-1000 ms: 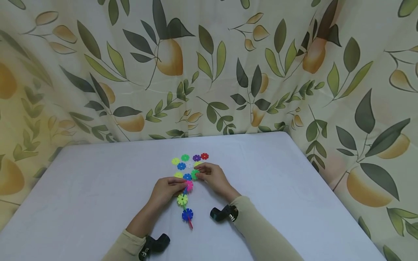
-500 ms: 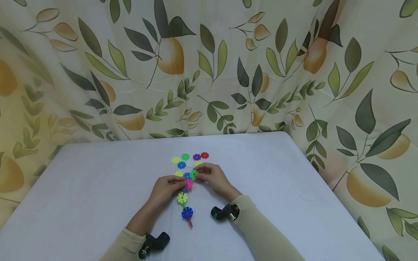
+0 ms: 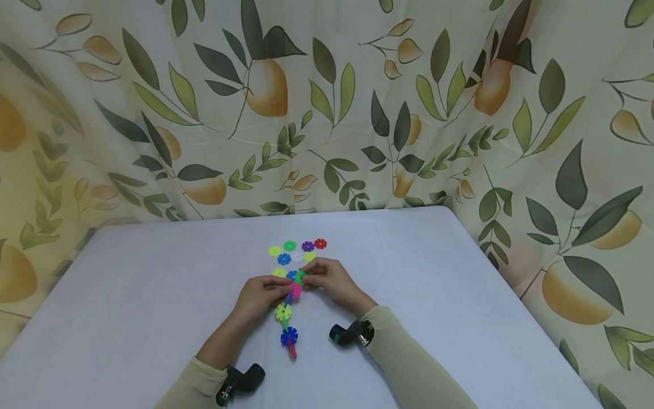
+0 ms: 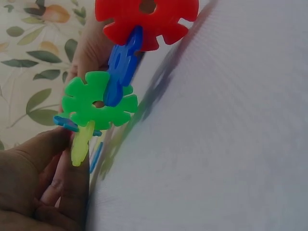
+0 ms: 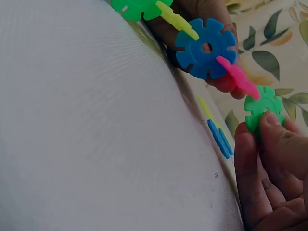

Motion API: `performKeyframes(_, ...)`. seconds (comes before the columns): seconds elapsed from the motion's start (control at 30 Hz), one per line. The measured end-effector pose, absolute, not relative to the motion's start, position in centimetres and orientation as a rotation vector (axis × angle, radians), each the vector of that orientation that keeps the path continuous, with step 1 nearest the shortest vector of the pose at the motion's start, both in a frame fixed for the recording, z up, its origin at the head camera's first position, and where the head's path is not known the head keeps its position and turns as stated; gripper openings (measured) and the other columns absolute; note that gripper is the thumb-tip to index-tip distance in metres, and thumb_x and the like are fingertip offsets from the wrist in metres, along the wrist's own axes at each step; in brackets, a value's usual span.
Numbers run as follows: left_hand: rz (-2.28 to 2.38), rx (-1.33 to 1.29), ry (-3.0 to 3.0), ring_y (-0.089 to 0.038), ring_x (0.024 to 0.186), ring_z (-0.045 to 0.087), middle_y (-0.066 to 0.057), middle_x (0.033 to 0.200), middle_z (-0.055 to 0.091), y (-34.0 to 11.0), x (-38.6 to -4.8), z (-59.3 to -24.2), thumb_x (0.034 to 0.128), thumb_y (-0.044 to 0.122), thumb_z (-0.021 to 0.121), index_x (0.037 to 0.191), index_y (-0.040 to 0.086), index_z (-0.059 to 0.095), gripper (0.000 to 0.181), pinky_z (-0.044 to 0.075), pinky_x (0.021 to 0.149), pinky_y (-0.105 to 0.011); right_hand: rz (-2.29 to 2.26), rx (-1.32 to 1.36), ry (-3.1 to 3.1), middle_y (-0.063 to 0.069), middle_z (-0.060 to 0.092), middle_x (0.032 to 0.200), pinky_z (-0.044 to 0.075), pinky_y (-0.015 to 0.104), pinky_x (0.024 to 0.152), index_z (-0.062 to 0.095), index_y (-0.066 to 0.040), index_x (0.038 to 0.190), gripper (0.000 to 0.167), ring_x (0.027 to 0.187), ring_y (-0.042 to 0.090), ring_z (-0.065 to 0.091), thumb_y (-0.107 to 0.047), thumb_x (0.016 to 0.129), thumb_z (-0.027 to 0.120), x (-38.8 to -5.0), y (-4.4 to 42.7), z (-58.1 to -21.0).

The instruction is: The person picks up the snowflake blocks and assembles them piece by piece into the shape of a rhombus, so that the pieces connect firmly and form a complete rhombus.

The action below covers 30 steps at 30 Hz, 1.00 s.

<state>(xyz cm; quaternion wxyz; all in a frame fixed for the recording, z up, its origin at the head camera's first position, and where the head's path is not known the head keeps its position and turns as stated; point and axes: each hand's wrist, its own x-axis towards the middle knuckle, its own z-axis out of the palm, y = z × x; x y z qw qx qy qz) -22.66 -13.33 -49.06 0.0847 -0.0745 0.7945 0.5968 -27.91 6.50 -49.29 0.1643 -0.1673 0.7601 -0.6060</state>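
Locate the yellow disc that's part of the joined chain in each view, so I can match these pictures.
Head: yellow disc, below the picture's centre, its face showing.
Left wrist: yellow disc, left of centre, seen nearly edge-on.
Right wrist: yellow disc, near the top, slightly right of centre, slanting.
Shared landmark: the green disc joined to it, partly cut off by the right wrist view's top edge.

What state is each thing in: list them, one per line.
Chain of notched coloured plastic discs: slotted together
Green notched plastic disc: at the chain's end; joining unclear
Loose multicoloured plastic discs: lying flat
Left hand: pinching the chain
Right hand: pinching the green disc
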Motion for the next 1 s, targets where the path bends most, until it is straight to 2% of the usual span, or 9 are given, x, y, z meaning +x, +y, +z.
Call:
performKeyframes(0.73,1.864,-0.325,2.336,-0.013,0.085,0.072,-0.009,0.092,0.076,-12.91,-22.11,-48.72,0.0895,0.009,0.072,0.103,0.001,0.075,0.016,0.059,0.076,-0.026,-1.726,-0.596,2.216,0.012,0.073,0.105,0.058,0.026,0.081,0.068,0.000,0.101,0.010,0.090,0.012,0.070,0.000,0.091,0.066,-27.37,5.71,-49.30)
performKeyframes(1.0,1.800,-0.306,2.392,-0.013,0.088,0.071,-0.008,0.094,0.076,-12.91,-22.18,-48.73,0.0899,0.015,0.072,0.102,0.004,0.076,0.017,0.059,0.082,-0.028,-1.697,-0.561,2.270,0.009,0.073,0.104,0.058,0.025,0.081,0.070,-0.005,0.101,0.011,0.092,0.014,0.071,-0.002,0.091,0.067,-27.34,5.65,-49.31)
